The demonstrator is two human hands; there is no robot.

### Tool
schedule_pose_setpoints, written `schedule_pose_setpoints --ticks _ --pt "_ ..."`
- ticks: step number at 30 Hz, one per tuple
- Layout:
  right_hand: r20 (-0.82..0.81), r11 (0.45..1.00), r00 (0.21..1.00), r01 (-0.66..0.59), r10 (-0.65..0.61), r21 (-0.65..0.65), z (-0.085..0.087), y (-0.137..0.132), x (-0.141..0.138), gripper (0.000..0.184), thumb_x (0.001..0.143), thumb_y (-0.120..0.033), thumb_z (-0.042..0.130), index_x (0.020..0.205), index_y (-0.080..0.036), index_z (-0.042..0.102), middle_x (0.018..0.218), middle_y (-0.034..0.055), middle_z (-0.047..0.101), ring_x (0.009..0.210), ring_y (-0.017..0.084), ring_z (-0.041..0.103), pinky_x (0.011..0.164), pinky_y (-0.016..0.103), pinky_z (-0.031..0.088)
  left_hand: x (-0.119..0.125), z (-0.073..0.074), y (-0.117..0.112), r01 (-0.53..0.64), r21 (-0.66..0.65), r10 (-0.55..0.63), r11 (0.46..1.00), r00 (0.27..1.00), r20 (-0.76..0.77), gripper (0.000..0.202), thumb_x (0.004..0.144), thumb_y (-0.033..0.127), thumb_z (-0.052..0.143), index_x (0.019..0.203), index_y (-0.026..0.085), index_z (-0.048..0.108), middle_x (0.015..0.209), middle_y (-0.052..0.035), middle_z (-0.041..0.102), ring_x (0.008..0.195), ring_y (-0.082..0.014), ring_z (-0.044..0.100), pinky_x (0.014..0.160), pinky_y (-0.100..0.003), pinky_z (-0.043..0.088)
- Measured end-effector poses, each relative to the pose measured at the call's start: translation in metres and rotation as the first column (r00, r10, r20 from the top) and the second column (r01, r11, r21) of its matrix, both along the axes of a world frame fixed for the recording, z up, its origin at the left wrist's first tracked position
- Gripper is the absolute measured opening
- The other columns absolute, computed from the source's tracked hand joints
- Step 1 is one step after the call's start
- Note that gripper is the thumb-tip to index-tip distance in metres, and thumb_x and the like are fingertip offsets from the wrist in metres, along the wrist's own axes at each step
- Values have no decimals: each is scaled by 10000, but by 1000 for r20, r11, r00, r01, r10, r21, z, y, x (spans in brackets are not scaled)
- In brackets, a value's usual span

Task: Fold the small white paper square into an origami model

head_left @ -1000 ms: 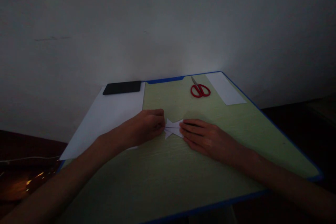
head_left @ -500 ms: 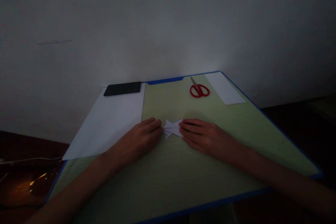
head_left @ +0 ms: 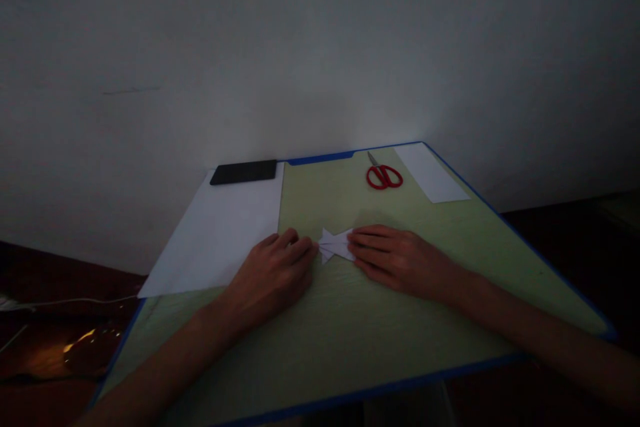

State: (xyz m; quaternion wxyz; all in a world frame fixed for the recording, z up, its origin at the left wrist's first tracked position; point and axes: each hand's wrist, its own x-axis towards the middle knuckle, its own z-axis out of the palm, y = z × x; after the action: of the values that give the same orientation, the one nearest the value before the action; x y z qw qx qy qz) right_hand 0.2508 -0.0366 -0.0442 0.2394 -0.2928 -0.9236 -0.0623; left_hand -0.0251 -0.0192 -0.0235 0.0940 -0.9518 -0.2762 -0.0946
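A small piece of folded white paper (head_left: pixel 336 245) lies between my hands on the light green tabletop (head_left: pixel 360 340). Its left end shows two pointed flaps and fold lines running lengthwise. My left hand (head_left: pixel 283 265) has its fingers bent, with the fingertips pinching at the paper's left end. From the other side, my right hand (head_left: pixel 393 259) rests over the right end, fingers together and pressed on it. That end of the paper is hidden under the fingers.
Red-handled scissors (head_left: pixel 384 177) lie at the back. A white paper strip (head_left: pixel 433 173) is at the far right. A black phone (head_left: pixel 243 172) rests on a large white sheet (head_left: pixel 235 220) at left. The table's blue edge (head_left: pixel 320 158) adjoins the wall.
The view has shifted a little, so everything sits slightly farther right. My left hand's fingers are bent and raised somewhat more at the knuckles. My right hand still presses on the paper.
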Motion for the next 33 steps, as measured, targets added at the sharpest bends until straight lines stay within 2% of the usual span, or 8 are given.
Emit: schedule_pose_setpoints --ticks 3,6,8,11,14,19,27,33 --pt "-20 1000 1000 0 0 13 0 0 -1 270 992 -209 555 1187 -119 719 1222 110 733 1178 218 672 1025 389 582 4 2 0 -22 -36 25 999 997 70 206 928 168 541 1076 135 679 974 -100 684 884 -250 584 734 -403 545" --pt "-30 1000 1000 -2 2 -1 -1 -1 -2 267 987 -194 559 1174 -101 725 1215 111 736 1173 225 675 1039 392 575 16 6 3 -92 -74 102 993 985 136 184 954 226 541 895 153 699 903 -94 672 832 -231 579 735 -403 537" --pt "-40 1000 999 -4 3 -17 -2 -2 -2 268 985 -183 559 1180 -99 723 1224 111 732 1188 231 667 1047 399 570 25 5 7 -114 -107 135 988 967 216 186 963 234 546 914 147 703 897 -96 666 848 -227 583 753 -396 537" --pt "-72 999 997 1 -3 -35 -4 -3 -1 288 981 -159 557 1225 -107 700 1245 116 721 1228 239 643 1062 423 560 36 -2 15 -18 -208 94 978 927 364 207 970 198 557 1116 160 698 1008 -95 664 929 -212 589 799 -367 533" --pt "-107 997 994 12 -20 -80 -4 -5 0 302 982 -165 557 1254 -117 679 1258 116 715 1236 238 638 1062 430 562 43 -15 21 60 -278 73 959 892 446 213 979 208 561 1117 197 722 999 -78 653 925 -198 580 795 -346 517" --pt "-121 987 991 30 -49 -160 -1 -5 0 298 996 -203 549 1263 -141 666 1281 98 704 1242 228 631 1061 432 564 44 -26 22 84 -329 103 941 853 512 197 953 197 607 1086 200 751 968 -70 651 915 -195 569 797 -347 495" --pt "-99 994 995 17 -28 -112 -5 -4 1 272 995 -192 545 1202 -119 706 1288 104 701 1232 237 634 1080 430 548 46 -23 22 122 -405 148 906 806 573 189 911 174 660 1061 202 770 946 -67 653 882 -185 581 796 -351 501" --pt "-93 995 995 14 -23 -100 -4 -5 1 277 989 -169 544 1211 -120 703 1291 118 696 1253 245 621 1080 433 546 46 -22 21 97 -424 173 900 815 554 205 924 184 645 1081 227 770 960 -68 664 898 -193 585 802 -359 499"
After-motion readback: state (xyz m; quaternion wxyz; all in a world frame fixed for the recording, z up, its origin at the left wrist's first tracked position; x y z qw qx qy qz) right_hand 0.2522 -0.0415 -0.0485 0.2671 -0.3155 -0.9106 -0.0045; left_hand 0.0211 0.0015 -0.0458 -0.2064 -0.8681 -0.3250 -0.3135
